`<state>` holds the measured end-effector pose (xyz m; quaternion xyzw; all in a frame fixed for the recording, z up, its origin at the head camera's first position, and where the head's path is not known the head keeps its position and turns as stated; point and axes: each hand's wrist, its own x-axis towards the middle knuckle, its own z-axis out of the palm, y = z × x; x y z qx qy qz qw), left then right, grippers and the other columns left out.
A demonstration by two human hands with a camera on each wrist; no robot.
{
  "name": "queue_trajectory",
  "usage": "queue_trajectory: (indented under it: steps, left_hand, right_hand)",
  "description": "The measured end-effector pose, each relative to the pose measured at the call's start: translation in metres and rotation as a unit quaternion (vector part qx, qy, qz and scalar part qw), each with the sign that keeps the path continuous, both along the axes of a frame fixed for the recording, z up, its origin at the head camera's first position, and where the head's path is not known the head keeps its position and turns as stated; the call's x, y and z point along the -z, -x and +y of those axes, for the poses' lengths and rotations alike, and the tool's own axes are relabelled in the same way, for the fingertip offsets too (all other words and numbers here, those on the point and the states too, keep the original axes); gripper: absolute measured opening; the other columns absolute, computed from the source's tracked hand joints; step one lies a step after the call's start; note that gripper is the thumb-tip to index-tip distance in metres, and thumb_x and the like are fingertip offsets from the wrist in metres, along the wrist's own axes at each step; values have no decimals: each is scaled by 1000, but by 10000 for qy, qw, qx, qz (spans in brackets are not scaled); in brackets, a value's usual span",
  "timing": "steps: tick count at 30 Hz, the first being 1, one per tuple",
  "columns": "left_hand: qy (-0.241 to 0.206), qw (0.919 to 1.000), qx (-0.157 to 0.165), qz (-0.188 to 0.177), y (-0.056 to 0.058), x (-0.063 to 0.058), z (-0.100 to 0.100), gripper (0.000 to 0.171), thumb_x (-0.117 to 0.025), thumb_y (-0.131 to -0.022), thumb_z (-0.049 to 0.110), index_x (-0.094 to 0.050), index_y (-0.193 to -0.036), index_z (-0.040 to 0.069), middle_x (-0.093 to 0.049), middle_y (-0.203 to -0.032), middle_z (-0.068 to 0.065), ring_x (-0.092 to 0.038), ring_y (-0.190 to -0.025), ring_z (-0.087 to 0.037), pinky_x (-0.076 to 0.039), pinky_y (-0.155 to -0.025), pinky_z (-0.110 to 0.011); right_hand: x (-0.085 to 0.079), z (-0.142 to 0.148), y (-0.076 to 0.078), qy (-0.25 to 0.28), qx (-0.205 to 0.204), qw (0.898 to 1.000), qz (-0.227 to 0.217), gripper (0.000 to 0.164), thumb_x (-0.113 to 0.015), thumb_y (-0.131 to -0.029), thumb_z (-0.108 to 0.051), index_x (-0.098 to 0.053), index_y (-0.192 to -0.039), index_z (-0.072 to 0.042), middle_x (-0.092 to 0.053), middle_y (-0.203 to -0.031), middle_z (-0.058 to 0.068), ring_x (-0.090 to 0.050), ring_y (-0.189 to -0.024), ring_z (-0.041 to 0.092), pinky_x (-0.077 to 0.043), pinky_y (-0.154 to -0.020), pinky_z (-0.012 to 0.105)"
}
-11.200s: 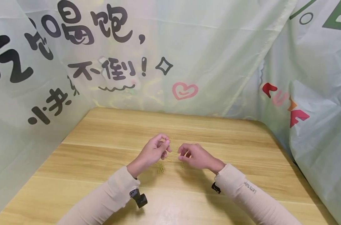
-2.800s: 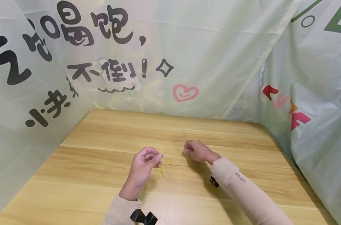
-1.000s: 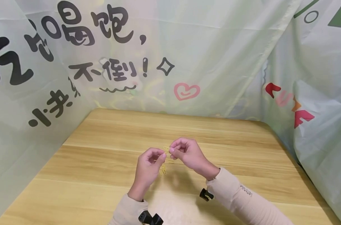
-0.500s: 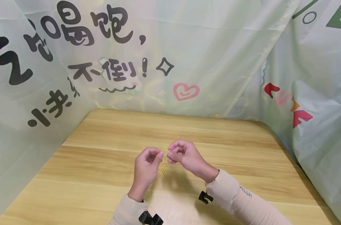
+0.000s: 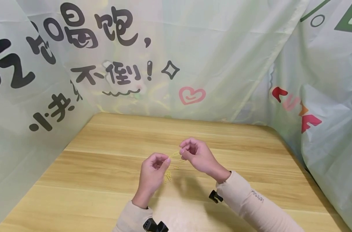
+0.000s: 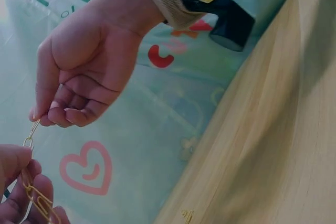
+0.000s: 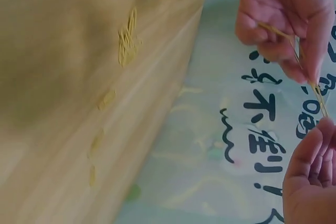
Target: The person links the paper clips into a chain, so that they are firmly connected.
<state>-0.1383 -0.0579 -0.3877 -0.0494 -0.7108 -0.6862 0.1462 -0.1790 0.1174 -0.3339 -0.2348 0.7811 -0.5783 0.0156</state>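
Note:
Between my two hands a yellow paper clip (image 5: pixel 176 154) is stretched taut in the air. My left hand (image 5: pixel 154 170) pinches a linked clip beside it between thumb and forefinger. More joined clips (image 6: pixel 39 200) hang down along the left fingers in the left wrist view. At the far end, my right hand (image 5: pixel 200 156) grips the outer clip by its tip, its other fingers loosely curled. The right wrist view shows this end clip (image 7: pixel 319 98) bridging both sets of fingertips. Below the hands, a small heap of yellow paper clips (image 5: pixel 167 176) lies on the table.
Loose paper clips (image 5: pixel 176 167) lie in a line behind the heap on the wooden table (image 5: pixel 106 174). Printed fabric sheets (image 5: pixel 222 64) stand around the back and sides. A black camera (image 5: pixel 155 225) sits on the left wrist, another (image 5: pixel 215 196) on the right.
Earlier the right hand reached to the table at the right, then came up to the left hand. Since half a second ago it has drawn back right and away, pulling the clip out straight.

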Motion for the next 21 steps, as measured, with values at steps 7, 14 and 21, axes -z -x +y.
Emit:
queue_trajectory:
  steps: [7, 14, 21]
  left_hand:
    - [251, 9988, 415, -17, -1, 1, 0, 10, -69, -89, 8, -66, -96, 1, -64, -87, -6, -59, -80, -17, -50, -70, -26]
    - [396, 9964, 744, -43, -1, 1, 1, 21, -67, -92, 13, -67, -110, 2, -67, -110, -11, -61, -98, -21, -52, -81, -32]
    - [371, 9952, 899, -75, -1, 1, 2, 21, -64, -94, 13, -67, -108, -2, -68, -104, -11, -62, -97, -22, -52, -78, -29]
  right_hand:
    - [-7, -1, 2, -374, -75, 9965, 749, 6, -62, -91, 2, -62, -95, -2, -61, -76, 9, -56, -61, 16, -44, -51, 24]
    - [-6, -2, 4, -697, -350, 9870, 1407, 9, -64, -89, 3, -62, -96, -2, -61, -75, -1, -52, -59, 11, -44, -54, 23]
    - [-4, -4, 3, -842, -685, 9841, 1407, 11, -63, -89, 4, -62, -99, 0, -65, -78, 4, -56, -62, 11, -50, -61, 26]
